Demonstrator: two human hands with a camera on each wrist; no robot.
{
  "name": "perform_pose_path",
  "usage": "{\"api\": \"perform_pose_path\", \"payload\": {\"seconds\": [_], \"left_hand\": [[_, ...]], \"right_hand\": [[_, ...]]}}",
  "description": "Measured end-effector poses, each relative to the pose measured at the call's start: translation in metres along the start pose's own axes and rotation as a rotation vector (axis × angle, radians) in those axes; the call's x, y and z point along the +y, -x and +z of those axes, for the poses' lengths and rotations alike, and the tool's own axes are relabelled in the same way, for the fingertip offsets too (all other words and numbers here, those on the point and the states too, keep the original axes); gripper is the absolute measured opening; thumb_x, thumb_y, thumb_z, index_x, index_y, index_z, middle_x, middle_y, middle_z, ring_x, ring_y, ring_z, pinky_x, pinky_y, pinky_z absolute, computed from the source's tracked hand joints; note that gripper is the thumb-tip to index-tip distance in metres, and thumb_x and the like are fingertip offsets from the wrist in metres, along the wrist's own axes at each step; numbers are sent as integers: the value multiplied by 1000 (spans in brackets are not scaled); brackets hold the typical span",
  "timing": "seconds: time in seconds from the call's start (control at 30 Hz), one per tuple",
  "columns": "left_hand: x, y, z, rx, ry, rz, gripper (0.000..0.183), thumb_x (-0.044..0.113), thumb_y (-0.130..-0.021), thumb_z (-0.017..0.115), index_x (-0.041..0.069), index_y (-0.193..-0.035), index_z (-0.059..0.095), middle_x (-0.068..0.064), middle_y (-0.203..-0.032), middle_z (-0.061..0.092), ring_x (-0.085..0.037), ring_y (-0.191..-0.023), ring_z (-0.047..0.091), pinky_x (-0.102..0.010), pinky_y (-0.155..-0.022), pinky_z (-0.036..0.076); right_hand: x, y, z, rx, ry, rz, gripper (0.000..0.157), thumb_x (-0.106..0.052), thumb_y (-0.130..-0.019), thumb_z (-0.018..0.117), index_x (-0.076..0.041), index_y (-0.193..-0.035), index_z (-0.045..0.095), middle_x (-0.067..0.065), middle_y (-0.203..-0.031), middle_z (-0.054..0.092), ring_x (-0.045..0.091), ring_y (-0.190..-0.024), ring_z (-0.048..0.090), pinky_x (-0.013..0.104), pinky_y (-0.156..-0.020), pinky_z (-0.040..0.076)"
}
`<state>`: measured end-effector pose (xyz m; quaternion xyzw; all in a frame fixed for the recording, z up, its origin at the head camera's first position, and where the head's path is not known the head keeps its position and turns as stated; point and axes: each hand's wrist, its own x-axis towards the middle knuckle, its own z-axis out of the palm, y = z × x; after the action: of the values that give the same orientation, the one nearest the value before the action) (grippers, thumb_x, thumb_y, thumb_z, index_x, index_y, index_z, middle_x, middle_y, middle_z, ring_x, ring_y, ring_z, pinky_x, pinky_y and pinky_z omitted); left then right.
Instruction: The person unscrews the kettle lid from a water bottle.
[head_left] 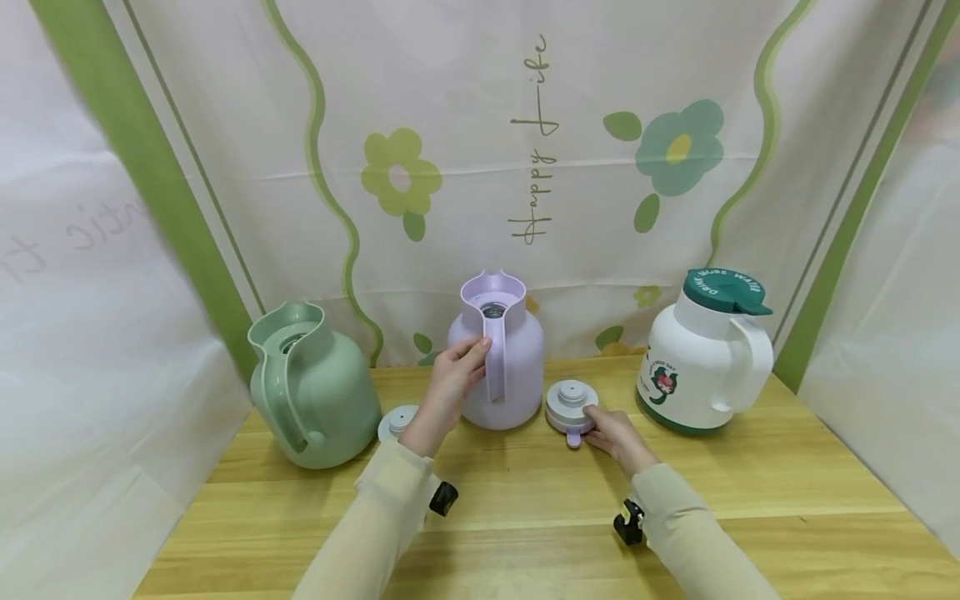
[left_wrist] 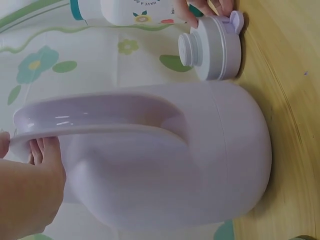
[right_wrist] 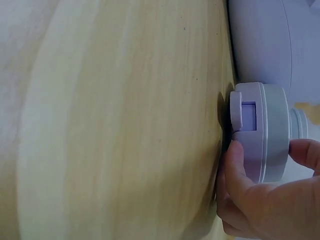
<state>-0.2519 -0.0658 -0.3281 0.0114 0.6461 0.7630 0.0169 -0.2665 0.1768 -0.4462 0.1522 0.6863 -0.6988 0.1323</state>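
Observation:
In the head view a lilac thermos jug [head_left: 517,367] stands upright at the middle, its top uncovered. My left hand [head_left: 455,377] holds the upper part of its handle [head_left: 496,367], with fingers and thumb on either side in the left wrist view. To the right of the jug lies its lilac and grey lid [head_left: 564,408], upside down with the round plug upward and a small tab toward me. My right hand [head_left: 619,440] grips this lid by its right side, thumb on top and fingers low at the rim, as the right wrist view shows.
At left stands a green thermos jug [head_left: 330,400] without its lid; a pale lid [head_left: 396,419] beside it is partly hidden by my left arm. A white thermos jug [head_left: 697,358] with a dark green lid [head_left: 723,289] stands at right. A printed curtain [head_left: 465,100] closes off the wooden table [head_left: 517,517] behind.

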Motion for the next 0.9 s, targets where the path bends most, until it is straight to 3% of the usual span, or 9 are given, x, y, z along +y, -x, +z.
{"api": "perform_pose_path", "payload": {"seconds": [0.23, 0.47, 0.6, 0.73, 0.77, 0.9], "left_hand": [[-2, 2, 5, 58, 7, 44, 43, 20, -96, 57, -7, -130, 53, -22, -134, 54, -29, -123, 55, -38, -106, 46], [-2, 5, 7, 94, -9, 42, 44, 27, -98, 54, -5, -129, 54, -21, -130, 57, -26, -119, 57, -37, -105, 47], [-1, 6, 6, 81, 50, 16, 49, 32, -102, 42, -6, -130, 52, -21, -130, 56, -23, -116, 56, -38, -109, 43], [1, 7, 4, 48, 107, 15, 54, 33, -103, 31, -9, -133, 48, -24, -133, 52, -26, -120, 54, -41, -112, 40], [2, 7, 4, 47, 112, 16, 55, 33, -103, 30, -9, -133, 48, -24, -134, 52, -26, -119, 54, -42, -112, 40], [5, 6, 2, 44, 139, 39, 54, 33, -104, 27, -7, -133, 48, -23, -135, 52, -27, -120, 55, -40, -111, 42]], "right_hand": [[1, 0, 1, 22, 32, 2, 59, -16, -96, 43, 20, -139, 23, 21, -125, 41, 15, -100, 52, 36, -106, 45], [1, 5, 1, 52, 37, 8, 42, -16, -94, 48, 14, -122, 38, 8, -96, 49, 6, -74, 53, 18, -72, 52], [0, 6, 0, 49, 41, 13, 33, -17, -93, 48, 9, -113, 42, 3, -86, 49, 6, -69, 52, 18, -67, 52], [-3, 6, -4, 53, 129, -16, 44, -21, -96, 44, 13, -125, 40, 10, -95, 48, 9, -73, 50, 20, -69, 50], [-5, 5, -5, 65, 159, -28, 49, -22, -97, 44, 14, -130, 37, 9, -91, 48, 9, -70, 49, 21, -68, 49], [-17, 6, -10, 100, 303, -68, 65, -27, -100, 40, 15, -144, 19, 30, -126, 46, 30, -102, 56, 40, -94, 51]]}}
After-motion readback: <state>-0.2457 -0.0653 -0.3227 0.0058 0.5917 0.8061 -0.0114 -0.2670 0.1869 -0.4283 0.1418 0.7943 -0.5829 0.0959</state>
